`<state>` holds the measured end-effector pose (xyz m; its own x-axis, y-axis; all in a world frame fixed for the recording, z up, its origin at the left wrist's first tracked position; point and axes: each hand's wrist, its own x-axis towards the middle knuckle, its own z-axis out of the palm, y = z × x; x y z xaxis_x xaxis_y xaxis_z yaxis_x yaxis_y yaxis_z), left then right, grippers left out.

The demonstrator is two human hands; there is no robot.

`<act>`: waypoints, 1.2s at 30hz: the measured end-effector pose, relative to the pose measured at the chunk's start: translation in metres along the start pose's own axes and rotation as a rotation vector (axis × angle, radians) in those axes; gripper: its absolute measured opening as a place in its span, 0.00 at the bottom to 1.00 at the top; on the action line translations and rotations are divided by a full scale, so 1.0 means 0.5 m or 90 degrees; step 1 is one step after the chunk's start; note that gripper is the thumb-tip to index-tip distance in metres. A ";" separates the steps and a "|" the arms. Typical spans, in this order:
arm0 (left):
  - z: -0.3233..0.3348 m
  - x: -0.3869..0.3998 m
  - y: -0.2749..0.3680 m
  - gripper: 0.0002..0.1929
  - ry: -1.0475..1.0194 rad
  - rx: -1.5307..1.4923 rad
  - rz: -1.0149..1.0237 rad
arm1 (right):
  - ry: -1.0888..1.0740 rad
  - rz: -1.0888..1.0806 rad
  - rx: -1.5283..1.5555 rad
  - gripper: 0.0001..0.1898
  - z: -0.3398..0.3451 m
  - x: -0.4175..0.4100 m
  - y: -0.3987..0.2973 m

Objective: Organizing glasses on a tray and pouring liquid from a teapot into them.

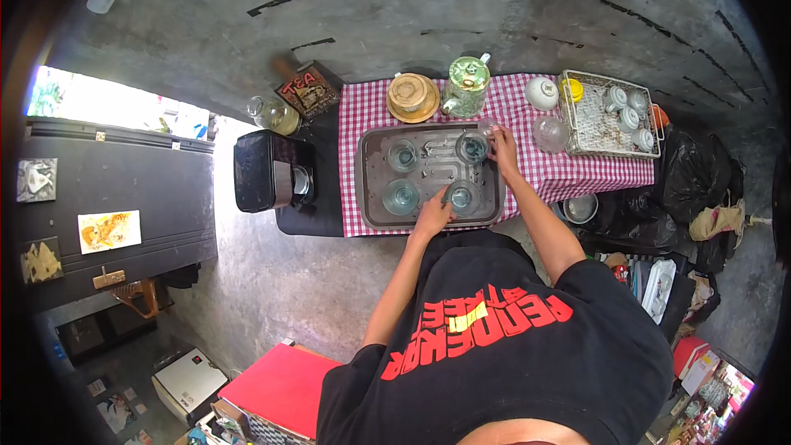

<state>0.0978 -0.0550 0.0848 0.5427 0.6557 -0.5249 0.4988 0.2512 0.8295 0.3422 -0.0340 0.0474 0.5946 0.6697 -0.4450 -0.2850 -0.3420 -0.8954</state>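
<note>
A grey-brown rectangular tray (364,179), wet on its bottom, lies before me on a checked cloth. Several clear drinking glasses stand in it. My left hand (434,220) has its fingers against the left side of the near right glass (463,198). At the tray's right edge, my right hand (505,151) holds a small clear glass object (486,127) at its fingertips. Close beside that hand is the far right glass (471,148); whether the thumb touches it is unclear. On the tray's left half stand the far left glass (403,156) and the near left glass (400,196).
Behind the tray are a green patterned teapot (468,83) and a wooden lidded container (410,93). At right sit a white bowl (541,94), a clear glass jar (550,134) and a wire basket (593,130) with cups. A black appliance (266,170) stands left, near a glass jug (277,116).
</note>
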 end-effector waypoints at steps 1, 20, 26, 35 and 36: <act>0.000 0.001 -0.002 0.28 0.006 0.001 0.006 | -0.003 0.002 0.001 0.27 0.005 0.003 0.003; 0.045 -0.002 -0.010 0.28 0.083 -0.069 -0.002 | -0.097 -0.108 -0.058 0.27 0.069 0.010 0.004; 0.043 -0.023 -0.022 0.29 0.104 -0.079 -0.014 | -0.144 -0.072 0.060 0.24 0.025 -0.061 -0.044; 0.036 -0.090 0.102 0.36 0.198 0.064 0.113 | -0.305 -0.033 -0.027 0.22 -0.065 -0.160 -0.041; 0.034 -0.099 0.118 0.36 0.200 0.065 0.113 | -0.331 -0.024 -0.040 0.24 -0.056 -0.181 -0.051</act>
<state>0.1119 -0.0848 0.1562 0.4010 0.8730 -0.2778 0.4895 0.0521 0.8704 0.3169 -0.1046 0.1107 0.1466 0.9155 -0.3745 -0.2151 -0.3401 -0.9155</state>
